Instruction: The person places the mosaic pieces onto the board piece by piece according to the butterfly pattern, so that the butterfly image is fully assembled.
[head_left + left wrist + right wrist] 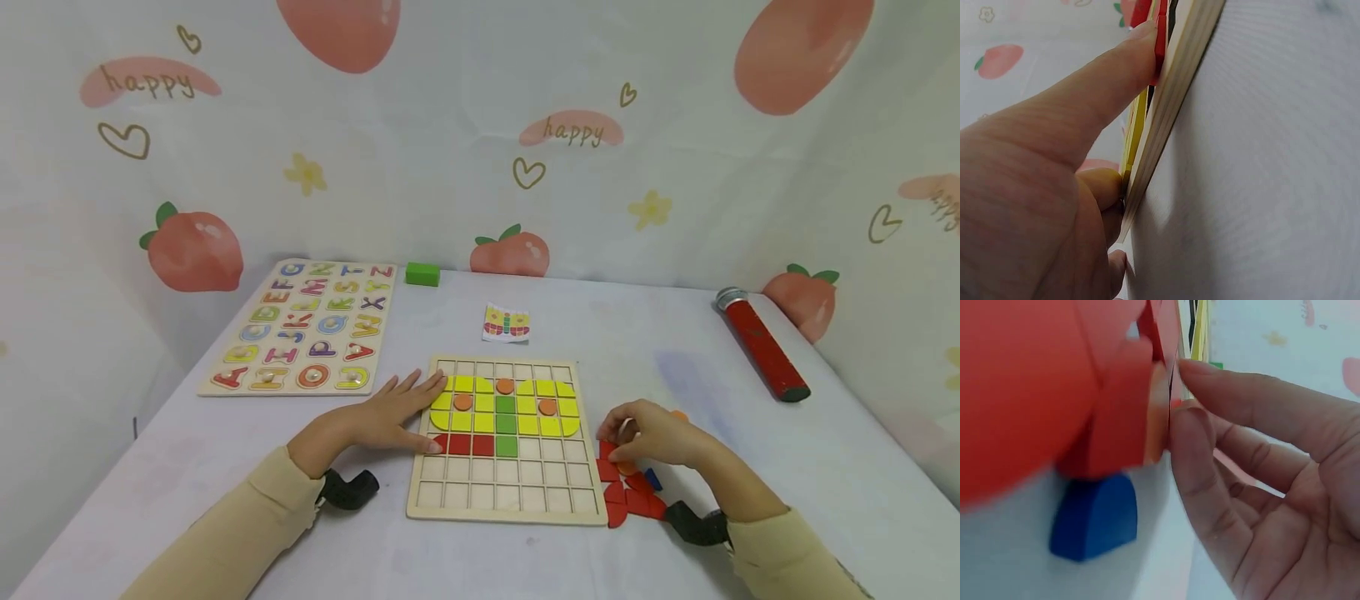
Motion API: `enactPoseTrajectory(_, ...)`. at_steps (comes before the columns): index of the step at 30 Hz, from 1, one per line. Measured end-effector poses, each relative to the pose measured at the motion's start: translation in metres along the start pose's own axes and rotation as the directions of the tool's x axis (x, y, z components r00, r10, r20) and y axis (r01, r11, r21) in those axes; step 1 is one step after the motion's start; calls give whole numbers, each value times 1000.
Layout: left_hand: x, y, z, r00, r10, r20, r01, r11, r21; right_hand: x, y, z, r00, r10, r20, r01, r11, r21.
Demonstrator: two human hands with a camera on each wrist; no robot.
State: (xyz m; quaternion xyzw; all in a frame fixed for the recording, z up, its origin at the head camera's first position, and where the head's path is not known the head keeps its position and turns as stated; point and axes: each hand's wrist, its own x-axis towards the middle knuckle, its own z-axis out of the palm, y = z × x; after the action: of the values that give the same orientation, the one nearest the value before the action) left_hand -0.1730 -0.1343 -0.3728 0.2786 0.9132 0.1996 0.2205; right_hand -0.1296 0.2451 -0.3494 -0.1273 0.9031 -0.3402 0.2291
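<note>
A wooden grid board (465, 495) lies on the table, partly filled with yellow tiles (484, 422), green square tiles (506, 425), orange round tiles (547, 407) and a row of red tiles (461, 444). Across its left edge rests my left hand (390, 414), fingers spread, its thumb touching the leftmost red tile (1160, 50). My right hand (648, 432) is at a loose pile of red tiles (637, 502) right of the board. Its thumb and curled fingers pinch a red tile (606, 451); the fingers partly hide it. A blue tile (1094, 515) and orange pieces lie in the pile.
A small pattern card (506, 323) lies behind the board. An alphabet puzzle board (300, 333) stands at the back left, with a green block (423, 274) beside it. A red microphone-shaped object (763, 344) lies at the right. A printed curtain (450, 167) hangs behind.
</note>
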Motion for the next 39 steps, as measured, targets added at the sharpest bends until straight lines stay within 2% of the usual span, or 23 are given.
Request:
enactPoseTrajectory(6,0,1,0,1000,-10,-2,10,1000,-2,-4,-5,4,999,-17,30,17,1000,1)
enactPoseTrajectory(11,0,0,1,1000,0,-3,0,1000,-6,-5,-4,6,996,-50,70,52,998,-27)
enactPoseTrajectory(16,0,1,0,1000,5,-1,-5,1000,-8,-6,-8,7,995,-69,76,75,995,-67)
enactPoseTrajectory(24,1,2,1,1000,7,-3,-7,1000,-4,-5,-9,8,996,-48,77,55,994,-96)
enactPoseTrajectory(27,1,2,2,1000,11,1,-11,1000,-6,-3,-6,5,995,-44,90,49,997,-51)
enactPoseTrajectory(33,1,1,1,1000,8,0,-8,1000,0,2,-3,-4,993,-53,104,43,994,102)
enactPoseTrajectory(39,1,0,1,1000,3,0,-3,1000,1,12,-13,-3,992,-73,102,55,984,170)
